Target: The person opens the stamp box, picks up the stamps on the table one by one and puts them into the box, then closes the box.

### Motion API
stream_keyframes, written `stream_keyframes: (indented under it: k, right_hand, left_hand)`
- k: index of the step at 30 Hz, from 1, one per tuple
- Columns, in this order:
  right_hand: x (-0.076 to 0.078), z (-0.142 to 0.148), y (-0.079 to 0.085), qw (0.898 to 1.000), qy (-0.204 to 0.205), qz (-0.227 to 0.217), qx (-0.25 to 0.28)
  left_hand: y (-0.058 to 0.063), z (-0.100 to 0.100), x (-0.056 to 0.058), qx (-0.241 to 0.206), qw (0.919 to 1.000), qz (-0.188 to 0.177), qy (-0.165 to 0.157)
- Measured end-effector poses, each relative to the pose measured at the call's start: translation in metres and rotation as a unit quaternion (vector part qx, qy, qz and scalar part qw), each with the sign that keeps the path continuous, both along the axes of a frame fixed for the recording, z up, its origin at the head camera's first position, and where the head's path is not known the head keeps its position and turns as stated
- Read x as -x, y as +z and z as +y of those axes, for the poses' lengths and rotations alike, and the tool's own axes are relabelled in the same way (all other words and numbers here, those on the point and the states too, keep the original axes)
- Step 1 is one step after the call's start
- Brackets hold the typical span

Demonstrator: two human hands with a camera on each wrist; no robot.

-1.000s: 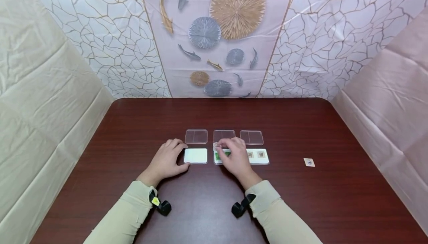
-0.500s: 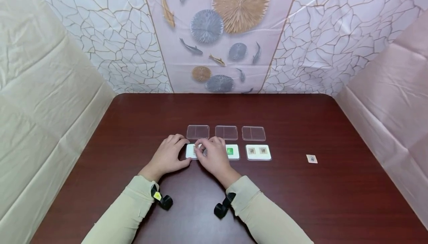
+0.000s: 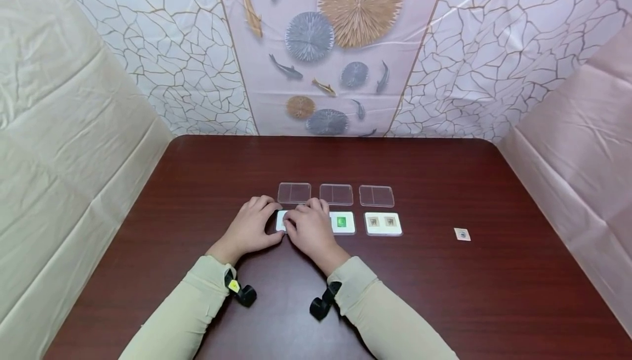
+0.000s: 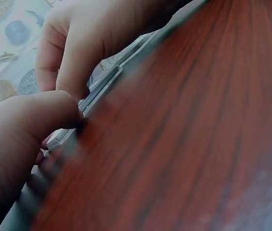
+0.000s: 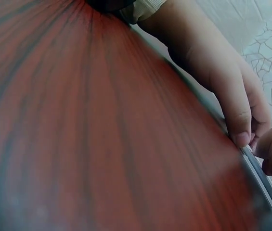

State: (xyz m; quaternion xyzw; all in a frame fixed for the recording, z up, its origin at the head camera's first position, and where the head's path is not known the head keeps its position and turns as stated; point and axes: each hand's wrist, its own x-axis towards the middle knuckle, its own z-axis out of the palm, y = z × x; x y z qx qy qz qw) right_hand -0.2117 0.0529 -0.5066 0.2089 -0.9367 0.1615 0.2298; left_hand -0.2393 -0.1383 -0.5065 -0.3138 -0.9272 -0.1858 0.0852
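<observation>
My left hand point(image 3: 252, 223) grips the left end of a shallow plastic case point(image 3: 280, 220) with a white insert, thumb at the near edge and fingers at the far edge. Over the same case my right hand point(image 3: 312, 230) bends down, thumb and fingertips together at its white surface. A small stamp-like piece in that pinch is almost wholly covered by the fingers. In the left wrist view the right thumb point(image 4: 75, 72) points down onto the case beside the left thumb point(image 4: 54, 113). The right wrist view has the left thumb point(image 5: 241, 137) at the case's edge point(image 5: 263, 185).
A case with a green stamp point(image 3: 341, 222) is partly behind my right hand. Right of it lies a case with two brown stamps point(image 3: 383, 224). Clear lids point(image 3: 294, 192) sit in a row behind. A lone stamp point(image 3: 462, 234) lies far right on the dark wooden table point(image 3: 419, 294).
My right hand has moved left from the middle case to the left one and lowered onto it. My left hand keeps its grip. The head view has tilted slightly.
</observation>
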Motion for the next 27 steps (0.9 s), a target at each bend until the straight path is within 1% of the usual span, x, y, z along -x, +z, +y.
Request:
stream_keyframes:
  k: [6, 12, 18, 23, 27]
  right_hand:
    - [0.0003, -0.0034, 0.0010, 1.000, -0.002, 0.002, -0.020]
    - [0.0011, -0.0058, 0.0012, 1.000, 0.003, 0.005, -0.015]
    - [0.0014, -0.0079, 0.0005, 1.000, 0.003, 0.004, -0.020]
    - [0.0035, -0.0095, 0.0001, 1.000, 0.000, -0.003, -0.027]
    - [0.0034, -0.0079, 0.0000, 1.000, -0.005, -0.006, -0.015]
  left_hand:
    - [0.0003, -0.0006, 0.0007, -0.005, 1.0000, 0.001, -0.004]
    - [0.0008, -0.0022, 0.0019, -0.017, 0.9998, -0.010, -0.003]
    - [0.0006, -0.0026, 0.0022, -0.009, 0.9998, -0.014, -0.007]
    - [0.0005, -0.0030, 0.0030, -0.013, 0.9998, -0.015, -0.008]
    - [-0.0010, -0.0026, 0.0033, -0.015, 0.9997, -0.016, -0.007]
